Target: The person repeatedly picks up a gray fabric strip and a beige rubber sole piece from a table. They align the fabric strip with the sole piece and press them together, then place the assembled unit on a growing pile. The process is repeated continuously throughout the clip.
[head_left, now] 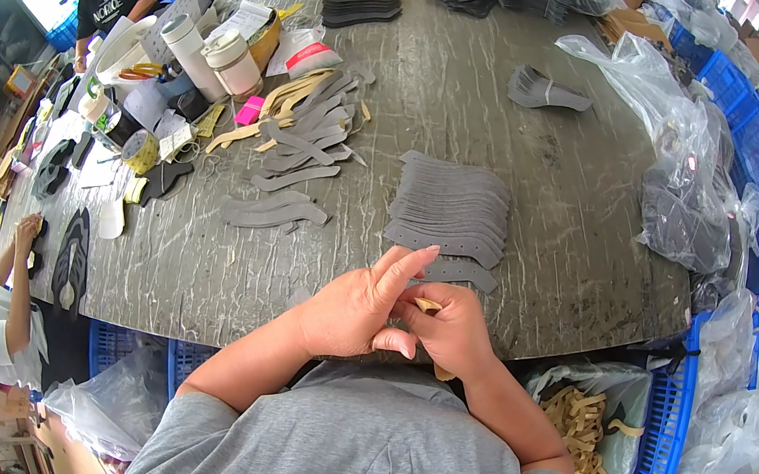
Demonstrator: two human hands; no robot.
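Both hands (406, 318) pinching one tan strip (428, 305); one grey stack (450, 211) beyond

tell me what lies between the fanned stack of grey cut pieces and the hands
In the head view, one grey cut strip lies on the table between the fanned grey stack and the left hand and right hand.

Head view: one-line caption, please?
Both hands, left hand and right hand, pinch a small tan strip over grey cut pieces.
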